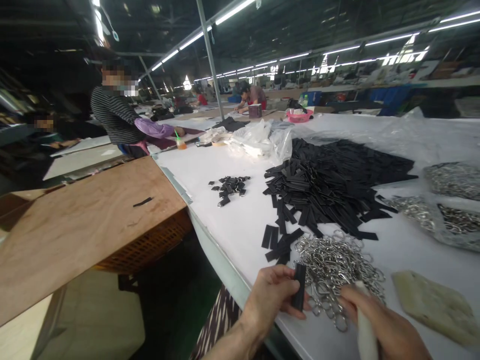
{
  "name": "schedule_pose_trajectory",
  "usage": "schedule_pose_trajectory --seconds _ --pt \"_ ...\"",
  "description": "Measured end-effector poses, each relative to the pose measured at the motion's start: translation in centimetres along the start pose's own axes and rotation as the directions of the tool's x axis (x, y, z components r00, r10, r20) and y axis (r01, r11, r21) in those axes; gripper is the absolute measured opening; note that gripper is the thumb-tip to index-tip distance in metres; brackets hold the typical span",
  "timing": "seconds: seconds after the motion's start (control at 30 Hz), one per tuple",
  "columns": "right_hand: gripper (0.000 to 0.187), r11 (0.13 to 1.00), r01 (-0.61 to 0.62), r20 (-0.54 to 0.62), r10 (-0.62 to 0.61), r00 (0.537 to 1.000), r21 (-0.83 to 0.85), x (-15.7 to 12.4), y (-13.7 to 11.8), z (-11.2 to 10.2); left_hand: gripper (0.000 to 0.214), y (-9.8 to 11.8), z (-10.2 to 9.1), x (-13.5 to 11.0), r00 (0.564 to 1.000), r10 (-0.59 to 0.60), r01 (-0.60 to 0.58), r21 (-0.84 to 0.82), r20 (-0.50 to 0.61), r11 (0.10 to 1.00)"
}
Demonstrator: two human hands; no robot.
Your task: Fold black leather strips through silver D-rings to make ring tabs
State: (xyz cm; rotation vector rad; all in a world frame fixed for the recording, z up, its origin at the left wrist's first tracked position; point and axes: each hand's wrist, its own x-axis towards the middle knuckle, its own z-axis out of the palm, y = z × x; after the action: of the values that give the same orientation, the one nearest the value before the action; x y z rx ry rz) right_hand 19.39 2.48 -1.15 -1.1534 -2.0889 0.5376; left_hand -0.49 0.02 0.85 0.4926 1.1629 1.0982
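Note:
My left hand [273, 296] pinches a black strip [299, 286] upright at the near edge of the white table [240, 220]. My right hand [386, 327] is closed round a white stick-like tool [365, 332], just right of the strip. Between and behind my hands lies a heap of silver metal rings [337, 267]. Farther back spreads a big pile of black strips [330, 185]. A small cluster of black strips with rings fitted [230, 186] lies to the left on the table.
A pale stone-like slab [437, 307] lies at the right. Bags of metal rings [450, 200] sit far right. Clear plastic bags [258, 137] lie behind. A plywood board on an orange crate [86, 220] stands left. A person in a striped top [116, 117] works at another table.

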Motion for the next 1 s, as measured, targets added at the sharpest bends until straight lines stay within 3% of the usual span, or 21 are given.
schedule_pose_trajectory --seconds 0.07,0.13,0.2,0.3,0.43,0.8,1.0 --pt "0.011 0.982 -0.168 -0.043 0.172 0.984 0.083 0.4 -1.0 -1.0 0.013 -0.3 0.7 -0.5 0.998 -0.038 0.037 0.023 0.046 0.999" --pt "0.010 0.928 -0.283 0.044 0.281 0.959 0.240 1.0 -2.2 -2.0 0.012 -0.4 1.2 -0.9 0.995 -0.045 0.039 0.072 0.085 0.997" --pt "0.009 0.852 -0.335 0.060 0.340 0.938 0.403 1.6 -3.2 -2.6 0.012 -0.4 1.6 -1.0 0.992 -0.063 0.050 0.114 0.112 0.992" --pt "0.008 0.777 -0.387 0.079 0.403 0.912 0.497 2.2 -3.8 -2.8 0.012 -0.5 2.1 -0.8 0.981 -0.094 0.070 0.148 0.167 0.987" --pt "0.009 0.752 -0.373 0.051 0.414 0.909 0.544 2.2 -3.8 -2.7 0.014 -0.9 2.6 -0.9 0.973 -0.133 0.104 0.157 0.187 0.982" --pt "0.011 0.817 -0.319 -0.029 0.379 0.925 0.481 1.7 -3.2 -1.9 0.015 -1.8 3.1 -1.1 0.952 -0.195 0.177 0.097 0.235 0.979" --pt "0.013 0.917 -0.205 -0.162 0.272 0.949 0.341 1.3 -2.7 -1.3 0.016 -2.4 2.9 -1.2 0.945 -0.214 0.199 0.088 0.246 0.976"
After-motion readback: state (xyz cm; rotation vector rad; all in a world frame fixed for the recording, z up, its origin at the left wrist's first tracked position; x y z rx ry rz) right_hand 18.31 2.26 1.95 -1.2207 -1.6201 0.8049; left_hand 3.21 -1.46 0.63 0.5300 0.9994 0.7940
